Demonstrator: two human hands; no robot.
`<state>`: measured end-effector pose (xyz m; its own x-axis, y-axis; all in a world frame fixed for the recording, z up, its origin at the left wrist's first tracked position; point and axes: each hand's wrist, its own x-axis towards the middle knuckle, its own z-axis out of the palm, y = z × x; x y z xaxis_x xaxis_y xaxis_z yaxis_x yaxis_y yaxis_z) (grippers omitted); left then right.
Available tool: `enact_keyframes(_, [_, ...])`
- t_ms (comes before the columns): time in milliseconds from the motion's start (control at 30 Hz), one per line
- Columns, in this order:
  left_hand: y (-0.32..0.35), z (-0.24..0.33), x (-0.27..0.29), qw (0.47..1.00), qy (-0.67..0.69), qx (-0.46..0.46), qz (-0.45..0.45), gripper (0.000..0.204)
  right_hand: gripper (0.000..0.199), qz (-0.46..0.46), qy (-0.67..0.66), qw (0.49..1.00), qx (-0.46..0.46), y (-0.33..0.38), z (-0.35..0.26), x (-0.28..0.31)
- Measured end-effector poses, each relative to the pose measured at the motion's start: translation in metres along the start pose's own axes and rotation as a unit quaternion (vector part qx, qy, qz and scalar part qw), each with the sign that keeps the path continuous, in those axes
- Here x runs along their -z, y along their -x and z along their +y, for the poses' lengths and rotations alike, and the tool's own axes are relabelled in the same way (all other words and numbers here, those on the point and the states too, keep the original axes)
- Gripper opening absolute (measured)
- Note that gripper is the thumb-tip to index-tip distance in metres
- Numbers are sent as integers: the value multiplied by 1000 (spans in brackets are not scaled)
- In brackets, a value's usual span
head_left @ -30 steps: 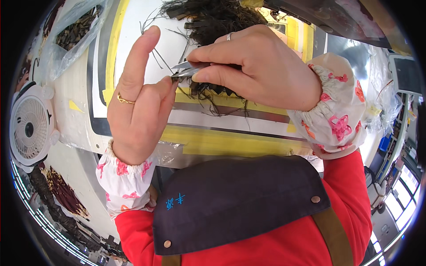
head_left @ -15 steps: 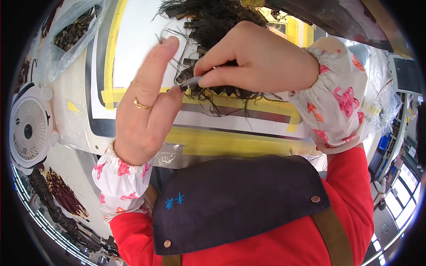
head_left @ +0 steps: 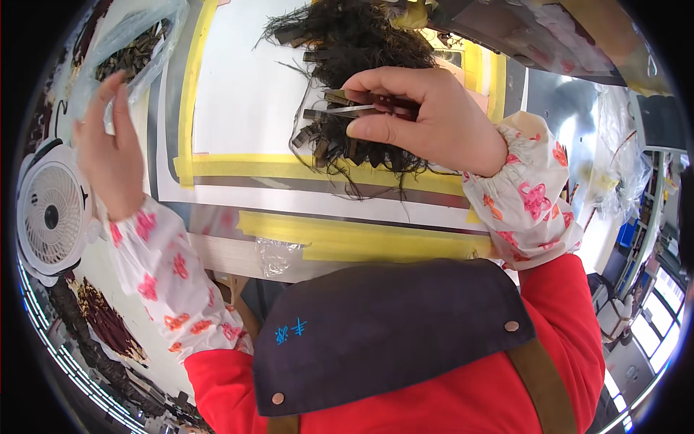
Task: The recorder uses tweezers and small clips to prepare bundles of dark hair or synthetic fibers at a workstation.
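Note:
My right hand (head_left: 423, 116) pinches a pair of metal tweezers (head_left: 345, 111), tip pointing left, over a heap of dark curly hair tufts (head_left: 354, 50) with small brown tabs. The heap lies on a white sheet (head_left: 238, 94) framed with yellow tape (head_left: 189, 87) on the table. My left hand (head_left: 108, 148) is raised at the far left, fingers together and empty, close to a clear plastic bag (head_left: 123, 50) holding dark strands. Both wrists wear white sleeve covers with pink flowers.
A small white fan (head_left: 50, 213) stands at the left edge. More dark hair bundles (head_left: 101, 322) lie at the lower left. Wide yellow tape (head_left: 376, 242) runs along the table's near edge. A dark apron over red clothing (head_left: 390, 340) fills the bottom.
My left hand has pulled away from the right hand and swung out to the left near the plastic bag. The right hand has stayed over the hair with the tweezers.

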<state>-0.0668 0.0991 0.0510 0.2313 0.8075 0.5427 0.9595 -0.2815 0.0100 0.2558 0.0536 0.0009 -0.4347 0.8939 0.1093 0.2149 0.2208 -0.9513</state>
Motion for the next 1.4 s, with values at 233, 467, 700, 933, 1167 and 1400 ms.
enact_keyframes(233, [13, 73, -38, 938, 297, -73, -165, 20, 22, 12, 138, 990, -3, 13, 16, 0])
enact_keyframes(467, [22, 114, -44, 908, 320, -143, -231, 18, 35, -17, 216, 974, 66, 12, 15, -6])
enact_keyframes(700, [31, 114, -19, 861, 421, 18, -285, 14, 23, 113, 106, 987, 40, -1, 1, -8])
enact_keyframes(933, [35, 105, 7, 683, 625, 205, -318, 20, 19, -37, 38, 998, 36, -15, -3, -13])
enact_keyframes(1167, [48, 104, 6, 564, 687, 206, -409, 34, 14, -8, 54, 998, 41, -10, 1, -13])
enact_keyframes(1400, [52, 104, 2, 740, 515, 152, -405, 27, 11, 11, 118, 991, 63, 0, -9, -7])
